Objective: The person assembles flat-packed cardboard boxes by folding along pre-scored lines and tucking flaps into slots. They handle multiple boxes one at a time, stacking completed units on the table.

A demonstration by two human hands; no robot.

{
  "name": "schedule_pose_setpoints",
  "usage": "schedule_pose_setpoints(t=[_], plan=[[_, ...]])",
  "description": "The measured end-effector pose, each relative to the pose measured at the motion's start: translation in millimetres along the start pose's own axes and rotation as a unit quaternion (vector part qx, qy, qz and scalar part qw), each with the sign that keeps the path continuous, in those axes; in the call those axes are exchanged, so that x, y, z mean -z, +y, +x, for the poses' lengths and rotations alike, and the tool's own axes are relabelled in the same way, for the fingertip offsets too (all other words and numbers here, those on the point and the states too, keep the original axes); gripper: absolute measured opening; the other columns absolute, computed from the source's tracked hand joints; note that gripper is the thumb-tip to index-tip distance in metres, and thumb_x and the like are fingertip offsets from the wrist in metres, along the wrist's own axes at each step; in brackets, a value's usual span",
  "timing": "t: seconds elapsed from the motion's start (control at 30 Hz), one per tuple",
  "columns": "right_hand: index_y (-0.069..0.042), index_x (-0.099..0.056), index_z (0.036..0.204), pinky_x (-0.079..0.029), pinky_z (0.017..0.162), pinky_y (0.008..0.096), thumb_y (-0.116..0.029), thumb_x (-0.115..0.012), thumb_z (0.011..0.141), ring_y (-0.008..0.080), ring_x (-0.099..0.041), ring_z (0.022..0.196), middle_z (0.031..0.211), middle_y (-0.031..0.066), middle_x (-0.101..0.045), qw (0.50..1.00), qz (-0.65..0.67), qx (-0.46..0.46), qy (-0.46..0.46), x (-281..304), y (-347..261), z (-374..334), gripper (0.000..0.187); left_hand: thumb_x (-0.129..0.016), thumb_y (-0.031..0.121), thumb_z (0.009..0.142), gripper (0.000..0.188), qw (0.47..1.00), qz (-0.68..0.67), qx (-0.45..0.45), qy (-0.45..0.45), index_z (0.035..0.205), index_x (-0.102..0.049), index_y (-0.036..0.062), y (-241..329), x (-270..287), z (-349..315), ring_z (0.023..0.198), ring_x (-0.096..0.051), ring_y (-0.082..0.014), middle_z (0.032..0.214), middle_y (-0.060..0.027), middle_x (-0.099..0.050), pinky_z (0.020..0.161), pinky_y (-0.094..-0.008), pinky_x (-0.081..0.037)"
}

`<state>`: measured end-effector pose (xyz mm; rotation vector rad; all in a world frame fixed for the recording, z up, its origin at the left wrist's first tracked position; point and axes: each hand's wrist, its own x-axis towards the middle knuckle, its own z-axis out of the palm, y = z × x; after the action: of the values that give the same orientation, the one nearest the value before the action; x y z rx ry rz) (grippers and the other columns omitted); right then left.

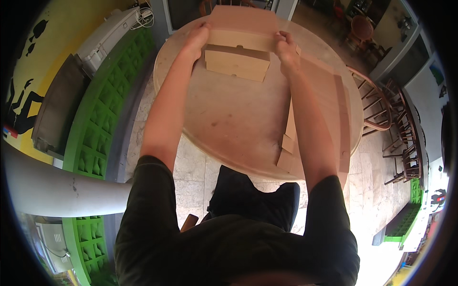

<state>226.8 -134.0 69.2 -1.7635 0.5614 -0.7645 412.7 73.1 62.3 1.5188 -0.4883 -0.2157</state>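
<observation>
At the far side of the round table, my left hand grips the left end of a brown cardboard box, whose wide flap stands up at the back. My right hand is closed on the box's right end, fingers bent over the corner. Just nearer to me lies a second cardboard box, folded shut, with a small notch in its front edge. Beneath and beside my right forearm, flat cardboard sheets with cut flaps lie along the table's right side. The forearm covers part of them.
The round table has a worn, pale brown top. Wooden chairs stand to the right, beyond its edge. On the left are a green lattice block wall and a thick pale column. More chairs and a doorway are at the back.
</observation>
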Motion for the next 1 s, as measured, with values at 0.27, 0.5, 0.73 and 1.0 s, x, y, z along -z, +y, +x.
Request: schedule_pose_setpoints(t=[0.27,0.5,0.73,1.0], plan=[[-0.006,-0.043,0.153,-0.037,0.117,0.0469,-0.046,-0.045,0.112,0.0338,-0.047,0.145,0.152,0.0195,-0.053,0.996,0.065,-0.056,-0.016,-23,61,12,0.057,-0.045,0.045,0.112,0.059,0.998,-0.025,0.063,-0.005,0.154,-0.049,0.0039,-34,-18,-7,0.133,-0.058,-0.0302,0.145,-0.0190,-0.060,0.108,-0.0425,-0.049],[-0.011,-0.040,0.152,-0.044,0.109,0.0486,-0.053,-0.044,0.112,0.0252,-0.050,0.136,0.145,0.0096,-0.056,0.997,0.001,-0.079,0.007,-19,52,-1,0.058,-0.044,0.057,0.110,0.072,0.999,-0.012,0.038,-0.020,0.159,-0.044,0.0038,-50,-17,7,0.146,-0.046,-0.0304,0.160,-0.0172,-0.049,0.119,-0.0433,-0.038],[-0.004,-0.061,0.142,-0.049,0.107,0.0404,-0.036,-0.064,0.105,0.0260,-0.063,0.126,0.134,0.0128,-0.069,0.966,-0.235,0.033,-0.106,119,34,-97,0.049,-0.052,0.059,0.108,0.074,0.985,0.145,-0.089,0.038,0.152,-0.051,0.0006,-50,33,-20,0.142,-0.050,-0.0264,0.155,-0.0141,-0.054,0.118,-0.0399,-0.038],[-0.001,-0.073,0.125,-0.052,0.112,0.0465,-0.012,-0.091,0.077,0.0337,-0.061,0.135,0.135,0.0150,-0.071,0.892,-0.399,0.090,-0.192,227,81,-270,0.053,-0.062,0.027,0.110,0.042,0.963,0.148,-0.224,-0.019,0.143,-0.060,0.0009,-59,29,-118,0.126,-0.061,-0.0199,0.135,-0.0113,-0.066,0.107,-0.0344,-0.048]])
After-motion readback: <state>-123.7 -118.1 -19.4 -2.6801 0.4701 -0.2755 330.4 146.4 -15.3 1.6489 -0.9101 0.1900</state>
